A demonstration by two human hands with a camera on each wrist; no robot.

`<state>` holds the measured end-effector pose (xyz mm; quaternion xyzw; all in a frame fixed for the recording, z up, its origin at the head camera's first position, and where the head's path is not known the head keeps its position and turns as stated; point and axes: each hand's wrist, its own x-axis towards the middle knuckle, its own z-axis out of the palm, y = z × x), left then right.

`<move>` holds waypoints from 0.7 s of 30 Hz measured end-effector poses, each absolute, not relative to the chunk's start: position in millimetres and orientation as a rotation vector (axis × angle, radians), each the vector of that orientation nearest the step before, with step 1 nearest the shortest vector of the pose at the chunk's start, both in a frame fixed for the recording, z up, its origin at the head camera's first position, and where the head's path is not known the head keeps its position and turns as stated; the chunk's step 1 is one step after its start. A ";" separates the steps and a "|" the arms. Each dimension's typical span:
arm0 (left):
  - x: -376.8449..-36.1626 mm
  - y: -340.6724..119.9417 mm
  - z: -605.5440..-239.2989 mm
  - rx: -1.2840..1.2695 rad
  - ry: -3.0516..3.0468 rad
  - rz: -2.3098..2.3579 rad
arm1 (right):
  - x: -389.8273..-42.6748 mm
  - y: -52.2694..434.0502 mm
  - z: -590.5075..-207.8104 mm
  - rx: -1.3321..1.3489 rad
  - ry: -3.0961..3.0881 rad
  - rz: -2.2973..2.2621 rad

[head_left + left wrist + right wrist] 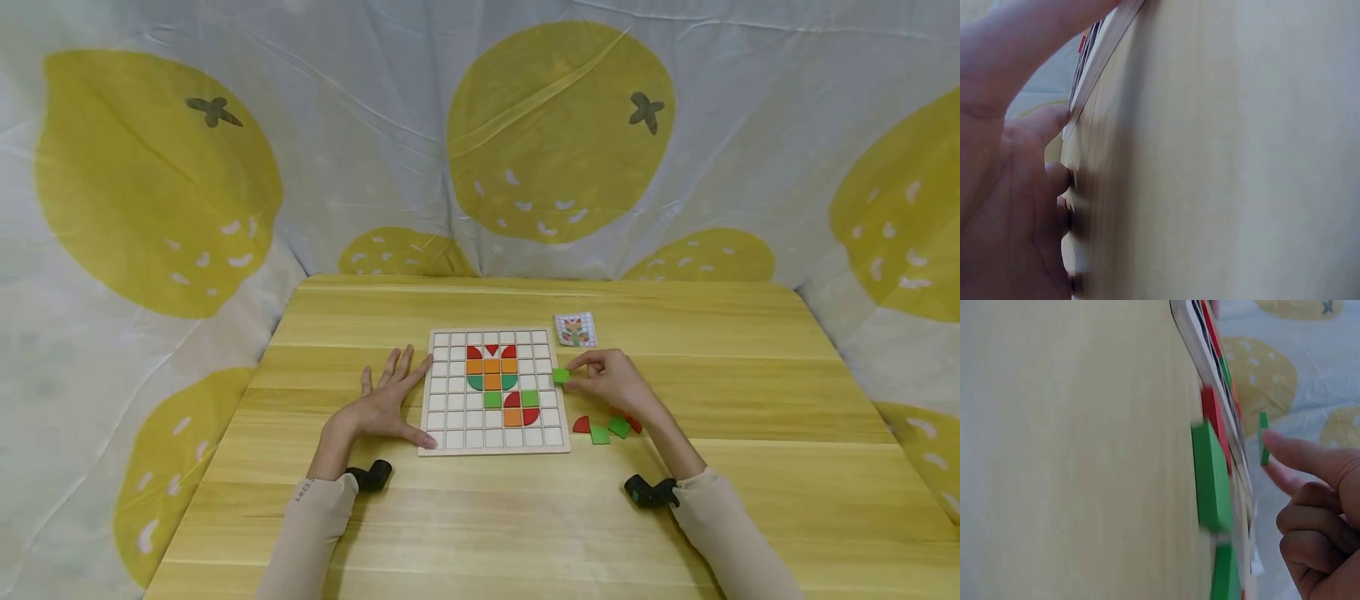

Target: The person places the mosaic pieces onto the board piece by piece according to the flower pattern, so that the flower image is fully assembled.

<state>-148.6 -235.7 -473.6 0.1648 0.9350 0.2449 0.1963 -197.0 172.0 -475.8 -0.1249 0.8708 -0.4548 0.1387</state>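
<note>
A wooden grid board (pixel 442 408) lies on the table, with red, orange, teal and green tiles forming a flower-like figure in its cells. My left hand (pixel 378 408) is spread at the board's left side, thumb on the lower left corner and index fingertip at the left edge. Thumb and index finger of my right hand (pixel 611 383) pinch a green square tile (pixel 561 377) over the board's right edge. In the right wrist view, that green tile (pixel 1264 439) stands between the fingertips, raised off the table, while the other fingers are curled in.
Right of the board lie loose pieces: a red quarter-round tile (pixel 581 425), a green tile (pixel 599 435), another green tile (pixel 618 427) and red ones partly behind it. A small pattern card (pixel 575 330) rests beyond my right hand. A lemon-print cloth (pixel 360 167) hangs behind the table.
</note>
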 end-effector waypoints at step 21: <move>-148.1 -234.3 -472.1 0.459 2.622 0.698 | -168.0 87.4 -481.2 -0.649 2.320 -1.296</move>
